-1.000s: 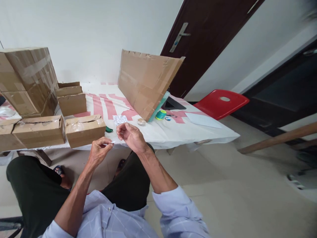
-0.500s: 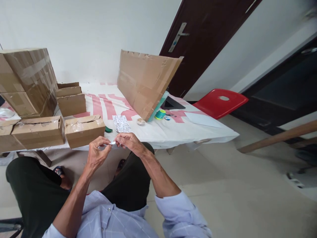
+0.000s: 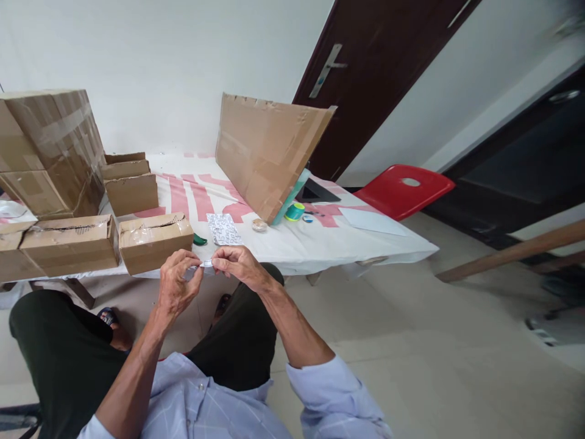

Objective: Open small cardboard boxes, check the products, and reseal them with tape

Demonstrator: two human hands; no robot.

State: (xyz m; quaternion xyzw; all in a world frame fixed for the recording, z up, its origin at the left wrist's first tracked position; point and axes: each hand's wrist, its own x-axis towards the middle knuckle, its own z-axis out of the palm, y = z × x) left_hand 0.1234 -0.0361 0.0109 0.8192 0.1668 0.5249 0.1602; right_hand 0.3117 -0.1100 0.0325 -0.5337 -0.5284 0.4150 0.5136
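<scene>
A small white piece, too small to name, is stretched between my two hands just off the table's front edge. My left hand pinches its left end between thumb and forefinger. On the other end, the thumb and fingertips of my right hand are closed. Beyond my hands lies a patterned grey-and-white sheet, flat on the table. A dark green curved object sits to the left of this sheet. To its right rests a round tan roll.
Cardboard boxes line the left front edge, with a large stack behind. A cardboard panel leans upright at mid-table. Right of it are a green-and-yellow spool and a white sheet. A red chair stands at the table's right end.
My left hand has shifted slightly left, and a little more of the white piece shows between my fingers. The things on the table stay where they were.
</scene>
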